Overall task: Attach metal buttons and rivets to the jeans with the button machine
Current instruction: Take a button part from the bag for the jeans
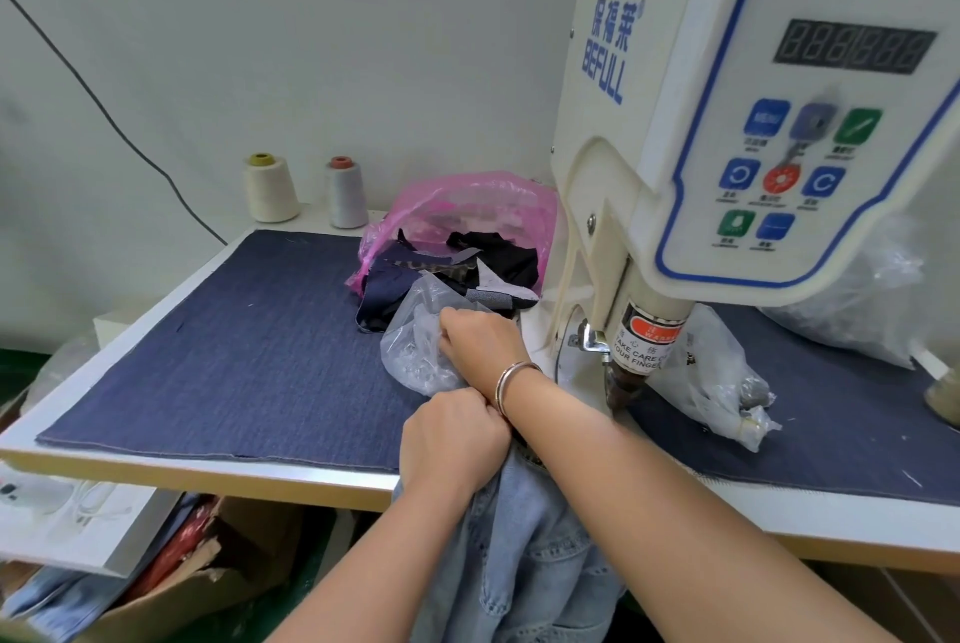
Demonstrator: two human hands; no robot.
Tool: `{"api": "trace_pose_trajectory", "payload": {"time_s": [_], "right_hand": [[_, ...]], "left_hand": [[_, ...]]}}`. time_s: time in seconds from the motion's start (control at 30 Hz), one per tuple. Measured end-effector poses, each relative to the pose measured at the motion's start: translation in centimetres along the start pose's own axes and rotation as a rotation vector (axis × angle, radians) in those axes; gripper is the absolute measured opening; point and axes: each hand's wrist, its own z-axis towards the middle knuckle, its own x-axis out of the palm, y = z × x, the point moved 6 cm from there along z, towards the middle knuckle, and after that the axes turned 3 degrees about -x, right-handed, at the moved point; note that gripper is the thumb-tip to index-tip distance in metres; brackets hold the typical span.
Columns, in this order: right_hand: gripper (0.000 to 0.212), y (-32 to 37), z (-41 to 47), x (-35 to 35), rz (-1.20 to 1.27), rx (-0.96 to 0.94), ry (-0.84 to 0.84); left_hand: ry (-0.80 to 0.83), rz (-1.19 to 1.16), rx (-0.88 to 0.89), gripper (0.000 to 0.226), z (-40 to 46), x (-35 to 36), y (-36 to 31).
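Fingers of the right hand (pixel 480 338) curl into a clear plastic bag (pixel 415 356) on the counter (pixel 208 471) beside the button machine (pixel 727 148), while the left hand (pixel 452 439) fists the pale jeans (pixel 524 549) hanging over the counter's front edge.

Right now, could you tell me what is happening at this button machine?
A person sits at the button machine. The right hand reaches across into a clear plastic bag on the denim-covered table, apparently for metal parts; what its fingers hold is hidden. The left hand grips the light blue jeans at the table's front edge, near the machine's punch head. Nothing is being pressed yet.
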Motion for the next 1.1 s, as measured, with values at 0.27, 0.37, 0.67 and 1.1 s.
{"api": "trace_pose_trajectory", "payload": {"time_s": [0.27,0.37,0.67,1.1], "right_hand": [[0.012,-0.2,-0.5,-0.2,0.065,-0.004,0.001],[0.014,-0.4,-0.6,-0.1,0.098,0.017,-0.015],[0.014,-2.3,-2.2,-1.0,0.496,0.298,-0.143],[0.004,-1.2,-19.8,-7.8,1.132,0.372,-0.452]], "left_hand": [[-0.012,0.01,0.016,0.032,-0.2,0.0,-0.2],[-0.014,0.006,0.02,0.033,-0.2,-0.1,-0.1],[-0.044,-0.061,0.046,0.033,-0.3,-0.3,0.0],[-0.065,-0.122,0.046,0.028,-0.3,-0.5,-0.1]]}}
